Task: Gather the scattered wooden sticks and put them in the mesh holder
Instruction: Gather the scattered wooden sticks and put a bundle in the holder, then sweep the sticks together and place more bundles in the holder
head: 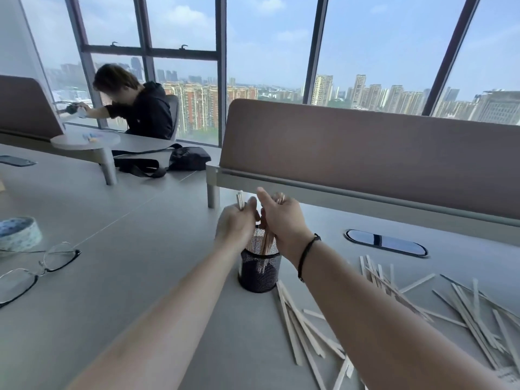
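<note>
A black mesh holder (259, 273) stands upright on the grey desk, with several wooden sticks standing in it. Both hands hover just above its rim. My left hand (235, 220) is closed around a few sticks whose pale tips (240, 199) poke up past the thumb. My right hand (281, 218), with a black cord on the wrist, is closed on the tops of the sticks in the holder. Many loose wooden sticks (461, 302) lie scattered on the desk to the right, and more loose sticks (298, 327) lie in front of the holder, partly under my right forearm.
A brown desk divider (365, 153) rises right behind the holder. An oval cable port (387, 242) sits in the desk at right. Glasses (31, 273) and a tape roll (18, 233) lie at left. A black bag (185, 159) and a seated person (140, 105) are farther back.
</note>
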A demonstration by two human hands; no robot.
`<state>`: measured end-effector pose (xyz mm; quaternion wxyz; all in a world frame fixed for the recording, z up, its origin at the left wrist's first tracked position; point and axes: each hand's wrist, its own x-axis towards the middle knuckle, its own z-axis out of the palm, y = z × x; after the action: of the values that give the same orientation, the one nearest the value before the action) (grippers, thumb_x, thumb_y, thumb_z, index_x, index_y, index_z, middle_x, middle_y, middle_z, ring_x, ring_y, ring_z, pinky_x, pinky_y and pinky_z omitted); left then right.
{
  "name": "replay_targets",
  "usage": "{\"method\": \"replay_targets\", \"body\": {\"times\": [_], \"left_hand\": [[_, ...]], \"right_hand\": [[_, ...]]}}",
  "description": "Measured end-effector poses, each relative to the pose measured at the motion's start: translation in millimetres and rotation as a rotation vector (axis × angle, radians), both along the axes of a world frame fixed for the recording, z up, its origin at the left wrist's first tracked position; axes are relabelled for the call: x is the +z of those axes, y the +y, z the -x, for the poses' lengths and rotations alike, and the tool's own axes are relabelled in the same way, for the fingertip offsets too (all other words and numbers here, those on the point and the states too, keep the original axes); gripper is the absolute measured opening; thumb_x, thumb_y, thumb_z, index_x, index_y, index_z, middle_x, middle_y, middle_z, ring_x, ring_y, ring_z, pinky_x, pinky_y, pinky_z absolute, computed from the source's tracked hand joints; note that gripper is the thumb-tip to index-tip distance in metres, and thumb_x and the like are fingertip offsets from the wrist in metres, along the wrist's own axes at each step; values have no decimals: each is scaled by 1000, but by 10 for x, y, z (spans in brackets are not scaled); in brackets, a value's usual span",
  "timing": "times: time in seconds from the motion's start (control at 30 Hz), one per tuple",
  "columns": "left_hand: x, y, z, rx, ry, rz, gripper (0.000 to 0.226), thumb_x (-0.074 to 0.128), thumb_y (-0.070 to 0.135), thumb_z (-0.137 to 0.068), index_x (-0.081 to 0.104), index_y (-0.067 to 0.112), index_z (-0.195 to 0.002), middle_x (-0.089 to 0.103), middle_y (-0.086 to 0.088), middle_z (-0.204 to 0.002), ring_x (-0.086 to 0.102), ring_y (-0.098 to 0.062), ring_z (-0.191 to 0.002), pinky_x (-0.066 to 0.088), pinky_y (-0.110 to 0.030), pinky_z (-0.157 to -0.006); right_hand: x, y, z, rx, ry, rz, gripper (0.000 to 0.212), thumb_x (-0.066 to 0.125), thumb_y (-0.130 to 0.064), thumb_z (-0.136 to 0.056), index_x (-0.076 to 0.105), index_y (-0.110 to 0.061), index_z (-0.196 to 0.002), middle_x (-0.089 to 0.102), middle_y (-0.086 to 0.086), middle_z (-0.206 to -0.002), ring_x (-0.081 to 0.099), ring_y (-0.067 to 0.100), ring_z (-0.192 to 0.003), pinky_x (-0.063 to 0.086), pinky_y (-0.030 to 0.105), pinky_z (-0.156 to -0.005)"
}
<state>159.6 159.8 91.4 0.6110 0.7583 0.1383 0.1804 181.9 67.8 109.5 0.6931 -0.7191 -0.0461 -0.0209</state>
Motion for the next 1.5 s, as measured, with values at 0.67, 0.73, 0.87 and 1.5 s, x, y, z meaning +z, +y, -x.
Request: {"method": "replay_targets", "body": {"times": [0.67,0.73,0.87,1.5], "left_hand": [[-294,-521,691,8,-62,51,47,50,52,-98,58,13,-124,62,-3,-125,55,-20,-114,40,-32,-84],[-356,-564,952,174,-375,-155,50,51,48,-95,52,11,-129,51,1,-127,46,-19,-122,33,-28,-96],[-625,-815,1435,-156,-716,-689,35,54,41,-97,65,8,-104,61,1,-103,59,-21,-98,47,-36,-88],[-867,-1632,1128,-489,114,-1132,82,14,89,-82,15,45,-151,4,1,-170,0,-37,-155,4,-58,-123]], "right_hand": [[-467,-1107,749,56,-38,151,46,43,-43,-103,47,-17,-140,58,2,-135,56,10,-120,42,26,-102],[-538,-1430,882,24,-78,259,44,51,-42,-100,49,-22,-138,60,0,-132,58,6,-115,42,15,-93],[-690,-2118,1205,-54,-144,706,48,62,-49,-91,51,-33,-135,57,-8,-135,54,12,-124,41,27,-99],[-928,-2861,2115,279,-303,1208,106,49,-98,-58,8,-58,-147,1,-10,-166,-16,10,-151,-9,52,-122]]}}
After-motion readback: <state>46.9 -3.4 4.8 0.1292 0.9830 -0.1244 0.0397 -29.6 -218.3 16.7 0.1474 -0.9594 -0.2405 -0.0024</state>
